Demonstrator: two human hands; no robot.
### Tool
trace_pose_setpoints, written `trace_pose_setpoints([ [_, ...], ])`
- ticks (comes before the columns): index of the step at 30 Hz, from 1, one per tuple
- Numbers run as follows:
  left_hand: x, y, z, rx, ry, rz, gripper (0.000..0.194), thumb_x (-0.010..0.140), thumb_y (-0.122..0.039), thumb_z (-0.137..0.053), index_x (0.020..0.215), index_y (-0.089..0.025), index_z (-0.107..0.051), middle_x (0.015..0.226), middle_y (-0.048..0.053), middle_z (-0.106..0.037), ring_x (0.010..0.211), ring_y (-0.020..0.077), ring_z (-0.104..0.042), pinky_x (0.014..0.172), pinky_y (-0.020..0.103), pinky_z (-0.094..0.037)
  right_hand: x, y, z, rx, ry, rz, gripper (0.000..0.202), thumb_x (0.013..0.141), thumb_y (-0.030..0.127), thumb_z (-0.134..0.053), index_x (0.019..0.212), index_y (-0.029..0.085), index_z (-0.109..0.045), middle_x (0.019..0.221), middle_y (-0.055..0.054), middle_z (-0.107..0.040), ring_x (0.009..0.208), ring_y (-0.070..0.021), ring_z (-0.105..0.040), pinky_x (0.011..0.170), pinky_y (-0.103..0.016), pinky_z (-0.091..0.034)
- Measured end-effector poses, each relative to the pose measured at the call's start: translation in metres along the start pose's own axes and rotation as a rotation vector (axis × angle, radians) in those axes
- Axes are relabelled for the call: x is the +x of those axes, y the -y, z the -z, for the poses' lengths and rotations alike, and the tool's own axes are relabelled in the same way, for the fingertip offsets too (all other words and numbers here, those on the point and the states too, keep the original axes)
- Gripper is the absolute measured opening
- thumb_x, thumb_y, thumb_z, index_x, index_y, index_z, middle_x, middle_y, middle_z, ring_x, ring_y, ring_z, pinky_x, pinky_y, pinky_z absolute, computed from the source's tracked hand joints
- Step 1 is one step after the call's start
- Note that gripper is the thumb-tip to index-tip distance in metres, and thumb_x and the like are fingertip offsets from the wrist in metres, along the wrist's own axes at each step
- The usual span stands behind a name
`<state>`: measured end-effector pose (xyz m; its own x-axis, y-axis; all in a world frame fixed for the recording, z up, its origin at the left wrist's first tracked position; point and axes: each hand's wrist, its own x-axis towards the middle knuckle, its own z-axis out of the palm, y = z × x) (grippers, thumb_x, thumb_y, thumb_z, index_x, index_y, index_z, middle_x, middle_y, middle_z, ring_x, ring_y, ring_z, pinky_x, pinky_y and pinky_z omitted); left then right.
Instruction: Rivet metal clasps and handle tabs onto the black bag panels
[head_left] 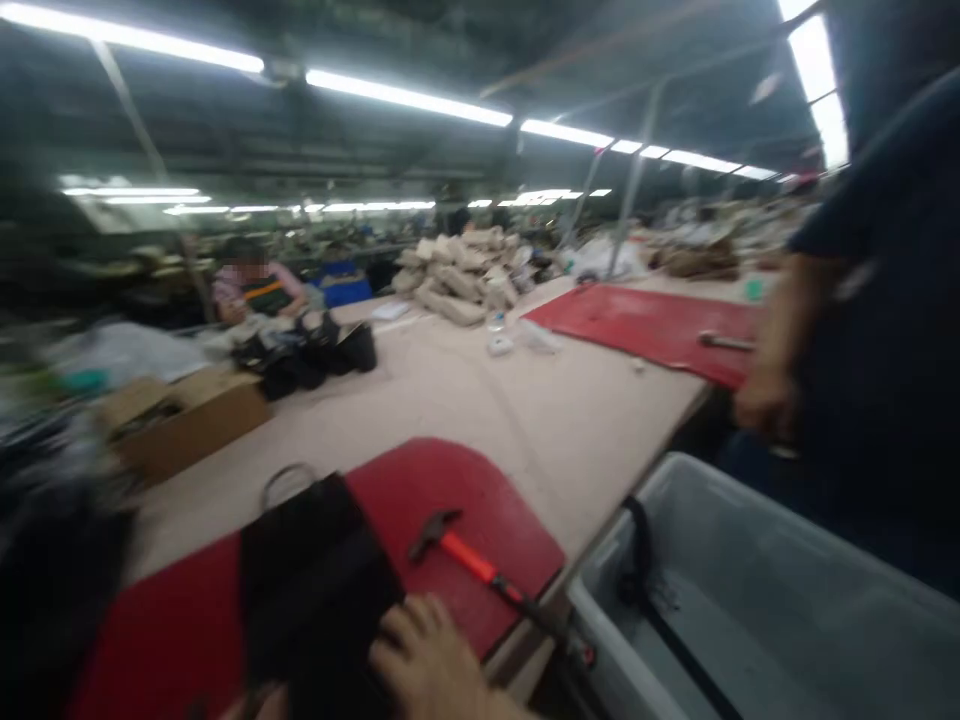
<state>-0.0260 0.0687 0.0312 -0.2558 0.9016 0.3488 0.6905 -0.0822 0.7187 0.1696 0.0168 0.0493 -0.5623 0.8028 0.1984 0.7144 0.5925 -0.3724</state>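
Observation:
My right hand [431,655] lies on the lower right edge of a black bag-like piece [315,580], its fingers spread a little. Only a blurred part of my left hand [262,702] shows at the bottom edge, near the same black piece; its fingers are not clear. The black piece has a thin loop handle at its top and rests on a red mat [450,480]. To the right of it, a hammer [469,555] with an orange and black handle lies on the mat, its head pointing left.
A grey plastic bin [615,640] holding a black strap stands at the right. Beyond it is a person [885,330] in dark clothes. A cardboard box [199,420], black items [307,355] and wrapped bundles [465,270] sit on the table [480,400]. Another person sits at the far left.

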Motion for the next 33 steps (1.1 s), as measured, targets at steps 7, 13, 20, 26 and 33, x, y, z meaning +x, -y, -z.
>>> trace_pose_setpoints([
  [7, -0.039, 0.088, 0.122, 0.412, -0.096, 0.441, 0.033, 0.085, -0.046, -0.054, 0.090, -0.019, -0.072, 0.081, 0.008, -0.075, 0.077, 0.0254, -0.071, 0.071, 0.032, -0.050, 0.017, 0.002, -0.047, 0.114, 0.061, -0.016, 0.066, 0.082, 0.041, -0.066, 0.142, 0.017, -0.052, 0.154, -0.014, -0.041, 0.143, -0.0356, -0.028, 0.121, -0.052, -0.016],
  [13, -0.030, 0.105, 0.137, 0.682, -0.008, 0.571, 0.037, 0.088, -0.047, -0.052, 0.102, -0.019, -0.071, 0.093, 0.013, -0.075, 0.089, 0.0331, -0.070, 0.074, 0.037, -0.049, 0.014, -0.001, -0.046, 0.068, 0.008, 0.013, 0.073, 0.081, 0.041, -0.068, 0.145, 0.013, -0.047, 0.151, -0.016, -0.044, 0.140, -0.0365, -0.032, 0.119, -0.054, -0.020],
  [20, -0.036, 0.107, 0.136, 0.706, 0.018, 0.570, 0.033, 0.091, -0.042, -0.050, 0.108, -0.021, -0.070, 0.105, 0.014, -0.074, 0.095, 0.0320, -0.068, 0.078, 0.038, -0.049, 0.015, -0.002, -0.052, 0.055, -0.018, 0.022, 0.071, 0.080, 0.041, -0.070, 0.142, 0.014, -0.050, 0.149, -0.014, -0.045, 0.138, -0.0363, -0.034, 0.119, -0.054, -0.023],
  [26, -0.057, 0.094, 0.129, 0.640, -0.158, 0.396, 0.028, 0.090, -0.037, -0.053, 0.103, -0.017, -0.069, 0.102, 0.013, -0.071, 0.092, 0.0282, -0.067, 0.079, 0.036, -0.049, 0.013, -0.002, -0.047, 0.062, -0.022, 0.029, 0.060, 0.082, 0.035, -0.066, 0.136, 0.012, -0.055, 0.147, -0.016, -0.047, 0.138, -0.0359, -0.035, 0.118, -0.054, -0.026],
  [33, -0.136, 0.035, 0.083, 0.228, -0.203, 0.147, 0.024, 0.095, -0.034, -0.049, 0.089, -0.020, -0.066, 0.087, 0.007, -0.068, 0.081, 0.0200, -0.065, 0.079, 0.031, -0.049, -0.021, 0.009, -0.053, -0.014, -0.056, 0.037, 0.058, 0.079, 0.006, -0.048, 0.136, 0.008, -0.053, 0.147, -0.017, -0.046, 0.142, -0.0350, -0.030, 0.116, -0.055, -0.035],
])
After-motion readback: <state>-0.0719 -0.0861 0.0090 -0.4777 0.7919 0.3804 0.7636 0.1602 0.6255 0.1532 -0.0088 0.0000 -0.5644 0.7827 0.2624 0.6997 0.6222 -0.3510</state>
